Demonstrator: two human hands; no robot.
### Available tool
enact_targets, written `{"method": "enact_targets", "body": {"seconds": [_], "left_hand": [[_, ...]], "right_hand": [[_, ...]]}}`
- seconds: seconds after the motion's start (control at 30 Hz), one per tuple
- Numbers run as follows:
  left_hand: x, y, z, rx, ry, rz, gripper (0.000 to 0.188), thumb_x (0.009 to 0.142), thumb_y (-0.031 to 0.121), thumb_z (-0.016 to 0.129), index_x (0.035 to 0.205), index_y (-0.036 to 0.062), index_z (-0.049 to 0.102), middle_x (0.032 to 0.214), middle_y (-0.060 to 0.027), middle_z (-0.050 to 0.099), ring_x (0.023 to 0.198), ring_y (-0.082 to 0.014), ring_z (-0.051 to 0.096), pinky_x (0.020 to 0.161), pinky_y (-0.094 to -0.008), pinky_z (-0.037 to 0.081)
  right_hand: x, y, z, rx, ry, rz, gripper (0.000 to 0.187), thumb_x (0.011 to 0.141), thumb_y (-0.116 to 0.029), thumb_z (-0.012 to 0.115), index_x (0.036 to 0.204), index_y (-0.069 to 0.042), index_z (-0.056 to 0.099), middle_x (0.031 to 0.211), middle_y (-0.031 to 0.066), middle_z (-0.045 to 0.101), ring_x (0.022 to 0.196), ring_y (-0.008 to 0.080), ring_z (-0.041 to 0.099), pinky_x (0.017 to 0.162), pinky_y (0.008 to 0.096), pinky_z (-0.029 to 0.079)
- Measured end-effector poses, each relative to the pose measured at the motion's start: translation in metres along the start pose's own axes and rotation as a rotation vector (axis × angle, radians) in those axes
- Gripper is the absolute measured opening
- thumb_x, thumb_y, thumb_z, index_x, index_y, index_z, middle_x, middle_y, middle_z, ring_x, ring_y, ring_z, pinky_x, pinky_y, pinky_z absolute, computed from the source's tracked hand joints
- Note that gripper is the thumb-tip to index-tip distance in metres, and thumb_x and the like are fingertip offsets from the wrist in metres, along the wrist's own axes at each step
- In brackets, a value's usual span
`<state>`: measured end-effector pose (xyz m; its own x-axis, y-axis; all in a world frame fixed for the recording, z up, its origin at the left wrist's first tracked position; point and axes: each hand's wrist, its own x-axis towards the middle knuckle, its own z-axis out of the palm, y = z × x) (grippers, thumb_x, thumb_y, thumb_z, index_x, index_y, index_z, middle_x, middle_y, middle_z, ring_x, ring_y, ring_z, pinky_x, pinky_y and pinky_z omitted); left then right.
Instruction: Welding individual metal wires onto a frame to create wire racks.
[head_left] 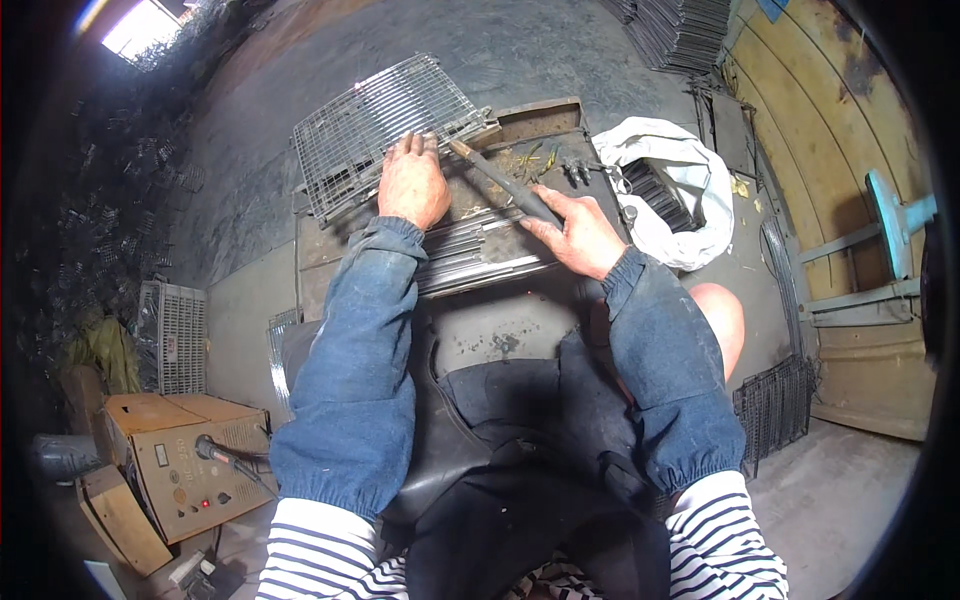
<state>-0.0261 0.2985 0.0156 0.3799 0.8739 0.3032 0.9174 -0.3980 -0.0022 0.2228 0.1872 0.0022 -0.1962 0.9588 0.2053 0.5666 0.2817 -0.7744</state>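
Note:
A wire rack [350, 130] of crossed metal rods lies on the low metal workbench [325, 245] ahead of me. My left hand [412, 185] rests over its near right edge, fingers close together and bent onto the rods; the thumb is hidden. My right hand [582, 234] grips the dark handle of what looks like a welding torch [510, 185]. Its brownish front end points up and left, close to the rack's right corner and my left fingers. Below the torch, several straight metal rods [470, 258] lie side by side on the bench.
Right of the bench stands a white sack [708, 185] with dark rods inside. An orange-brown power unit [195, 470] with a cable sits at lower left. Dark wire pieces [110, 220] heap along the left, stacked grids [685, 30] stand far right, and black grids [775, 405] lean at right.

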Motion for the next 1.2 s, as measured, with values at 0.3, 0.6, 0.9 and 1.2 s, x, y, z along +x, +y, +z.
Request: {"method": "enact_targets", "body": {"seconds": [0.3,0.6,0.9,1.2], "left_hand": [[0.000,0.010,-0.022,-0.017,-0.059,0.059,0.046,0.082,0.017,0.065,0.123,-0.0041,0.065,0.139,-0.0260,0.056,0.135,-0.0419,0.046,0.112,-0.0478,0.040],[0.010,-0.017,-0.008,-0.187,-0.056,0.053,0.052,0.085,0.013,0.062,0.134,-0.0043,0.057,0.145,-0.0259,0.051,0.139,-0.0420,0.042,0.115,-0.0453,0.038],[-0.030,-0.032,-0.012,0.248,-0.059,-0.147,0.055,0.091,0.009,0.048,0.144,-0.0067,0.046,0.147,-0.0256,0.050,0.141,-0.0379,0.044,0.116,-0.0497,0.035],[-0.032,-0.031,-0.008,0.305,-0.043,-0.138,0.050,0.096,0.011,0.047,0.142,-0.0066,0.049,0.144,-0.0227,0.053,0.140,-0.0359,0.045,0.115,-0.0524,0.036]], "right_hand": [[0.001,-0.006,-0.001,0.083,0.024,-0.055,0.040,0.092,-0.024,0.070,0.125,-0.002,0.062,0.098,0.0260,0.070,0.091,0.0428,0.070,0.079,0.0444,0.054],[0.002,-0.002,0.008,0.033,0.139,-0.171,0.043,0.091,-0.025,0.071,0.125,0.000,0.063,0.093,0.0271,0.070,0.088,0.0435,0.070,0.076,0.0452,0.056],[0.013,-0.014,0.015,0.031,0.024,-0.074,0.048,0.092,-0.031,0.071,0.126,0.003,0.062,0.096,0.0285,0.070,0.090,0.0427,0.071,0.080,0.0449,0.055],[0.019,-0.018,0.023,0.009,0.034,-0.046,0.048,0.093,-0.030,0.071,0.125,0.004,0.062,0.094,0.0293,0.070,0.088,0.0427,0.071,0.079,0.0442,0.056]]}}
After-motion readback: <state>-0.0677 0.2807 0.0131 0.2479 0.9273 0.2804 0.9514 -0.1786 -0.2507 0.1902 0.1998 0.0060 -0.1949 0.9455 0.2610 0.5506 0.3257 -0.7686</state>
